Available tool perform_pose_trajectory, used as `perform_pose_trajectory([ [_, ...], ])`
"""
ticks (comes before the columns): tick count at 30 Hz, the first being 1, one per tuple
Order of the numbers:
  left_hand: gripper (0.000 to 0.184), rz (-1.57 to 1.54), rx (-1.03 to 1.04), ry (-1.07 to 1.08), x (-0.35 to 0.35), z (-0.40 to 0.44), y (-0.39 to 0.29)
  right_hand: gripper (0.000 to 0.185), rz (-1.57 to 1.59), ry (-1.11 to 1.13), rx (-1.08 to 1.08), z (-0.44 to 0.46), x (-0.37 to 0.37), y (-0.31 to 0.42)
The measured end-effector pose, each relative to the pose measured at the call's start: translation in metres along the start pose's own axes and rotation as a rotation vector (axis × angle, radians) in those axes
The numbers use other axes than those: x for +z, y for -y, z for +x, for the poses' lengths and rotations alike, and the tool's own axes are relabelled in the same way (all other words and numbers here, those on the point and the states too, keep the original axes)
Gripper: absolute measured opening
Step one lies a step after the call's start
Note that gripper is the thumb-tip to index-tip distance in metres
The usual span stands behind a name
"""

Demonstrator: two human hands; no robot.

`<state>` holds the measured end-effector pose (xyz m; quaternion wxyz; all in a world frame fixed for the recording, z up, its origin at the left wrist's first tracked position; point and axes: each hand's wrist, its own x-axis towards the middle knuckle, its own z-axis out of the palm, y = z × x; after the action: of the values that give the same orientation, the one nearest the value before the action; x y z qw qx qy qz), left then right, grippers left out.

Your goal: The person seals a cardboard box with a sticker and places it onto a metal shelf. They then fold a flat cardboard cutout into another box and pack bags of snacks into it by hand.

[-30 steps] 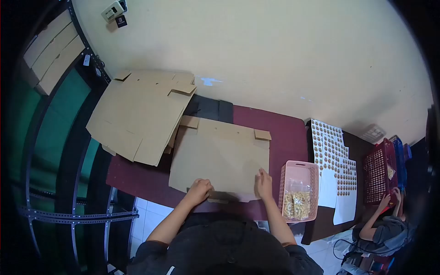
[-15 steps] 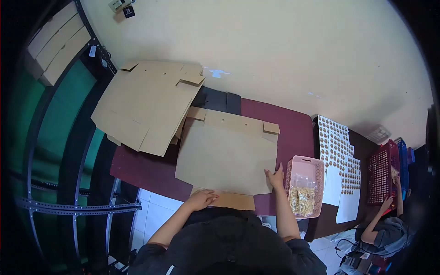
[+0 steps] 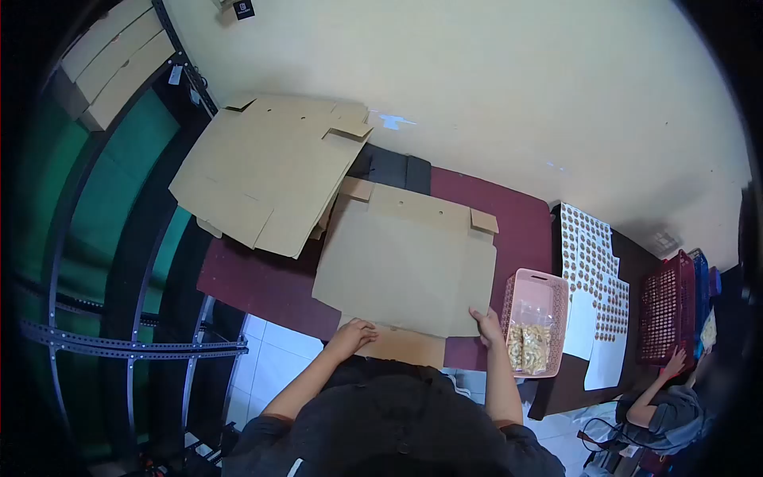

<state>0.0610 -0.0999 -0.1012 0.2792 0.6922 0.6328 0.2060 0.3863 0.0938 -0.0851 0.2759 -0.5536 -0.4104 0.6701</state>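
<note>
A flat, unfolded cardboard box (image 3: 405,258) lies in front of me, with small side flaps at its far corners and a front flap bent down along a crease. My left hand (image 3: 354,339) is at the left end of that crease, its fingers curled over the edge of the front flap. At the near right corner, my right hand (image 3: 489,327) grips the cardboard, thumb on top and the other fingers hidden beneath it.
More flat cardboard boxes (image 3: 270,179) are stacked at the left. A pink basket (image 3: 534,282) holds clear packets of snacks (image 3: 530,346). Sticker sheets (image 3: 588,254) lie further right, near a maroon basket (image 3: 664,302) and another person (image 3: 664,405). Metal shelving (image 3: 135,350) stands left.
My left fingers have curled at the crease, and my right hand has closed around the near right corner. The view has shifted slightly. The other person's hands have moved at the maroon basket.
</note>
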Motion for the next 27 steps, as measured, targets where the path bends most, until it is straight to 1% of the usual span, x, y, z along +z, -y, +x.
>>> perform_pose_trajectory([
  [2, 0.02, -0.014, 0.005, -0.024, 0.001, -0.003, -0.002, 0.038, 0.054, 0.005, -0.02, 0.005, -0.007, 0.011],
  [4, 0.02, 0.028, -0.035, 0.098, -0.003, -0.006, -0.007, 0.038, 0.126, 0.031, -0.086, 0.006, -0.009, 0.036],
  [5, 0.02, 0.029, -0.037, 0.094, -0.001, -0.008, -0.006, 0.038, 0.125, 0.036, -0.088, 0.011, -0.014, 0.043],
  [7, 0.021, 0.025, 0.035, -0.006, 0.005, -0.014, -0.002, 0.035, 0.431, 0.135, 0.071, 0.018, -0.03, 0.057],
  [8, 0.021, 0.026, 0.036, -0.006, 0.007, -0.013, -0.001, 0.03, 0.576, 0.105, 0.143, 0.02, -0.036, 0.064],
  [9, 0.021, 0.014, 0.023, -0.002, 0.007, -0.013, -0.003, 0.03, 0.575, 0.106, 0.144, 0.035, -0.059, 0.055],
  [10, 0.021, 0.004, 0.009, 0.003, 0.006, -0.014, -0.004, 0.028, 0.831, 0.35, 0.095, 0.065, -0.096, 0.034],
  [11, 0.021, 0.007, 0.006, 0.0, 0.006, -0.014, -0.005, 0.027, 1.082, 0.601, 0.042, 0.082, -0.113, 0.023],
  [13, 0.021, 0.044, -0.005, 0.009, 0.008, -0.012, -0.007, 0.025, 1.215, -0.055, 0.04, 0.042, -0.08, 0.087],
  [14, 0.021, 0.048, -0.002, 0.003, 0.008, -0.012, -0.008, 0.028, 1.235, 0.398, -0.152, 0.074, -0.107, 0.068],
  [15, 0.02, 0.073, 0.012, -0.02, 0.011, -0.013, -0.008, 0.033, 1.596, 0.405, -0.068, 0.041, -0.079, 0.112],
  [17, 0.02, 0.1, 0.031, -0.044, 0.012, -0.011, -0.011, 0.036, 1.658, 0.543, -0.085, 0.039, -0.057, 0.158],
  [19, 0.02, 0.063, -0.013, 0.01, 0.007, -0.008, -0.014, 0.038, 1.567, 0.642, -0.201, 0.061, -0.046, 0.182],
  [21, 0.02, 0.073, 0.0, -0.002, 0.005, -0.006, -0.017, 0.042, 1.494, 0.595, -0.278, 0.076, -0.026, 0.208],
  [22, 0.02, 0.065, -0.003, 0.01, 0.002, -0.005, -0.019, 0.047, 1.515, 0.421, -0.202, 0.065, -0.007, 0.227],
  [23, 0.02, 0.058, -0.005, 0.021, 0.001, -0.004, -0.02, 0.047, 1.518, 0.431, -0.208, 0.07, 0.005, 0.234],
  [25, 0.021, 0.071, 0.002, 0.036, 0.006, -0.004, -0.012, 0.06, 1.099, 0.179, -0.368, 0.086, 0.017, 0.241],
  [26, 0.021, 0.084, 0.001, 0.045, 0.007, -0.004, -0.011, 0.052, 1.025, 0.34, -0.334, 0.101, 0.012, 0.237],
  [27, 0.021, 0.095, -0.001, 0.053, 0.006, -0.004, -0.011, 0.052, 1.026, 0.344, -0.339, 0.106, 0.013, 0.236],
])
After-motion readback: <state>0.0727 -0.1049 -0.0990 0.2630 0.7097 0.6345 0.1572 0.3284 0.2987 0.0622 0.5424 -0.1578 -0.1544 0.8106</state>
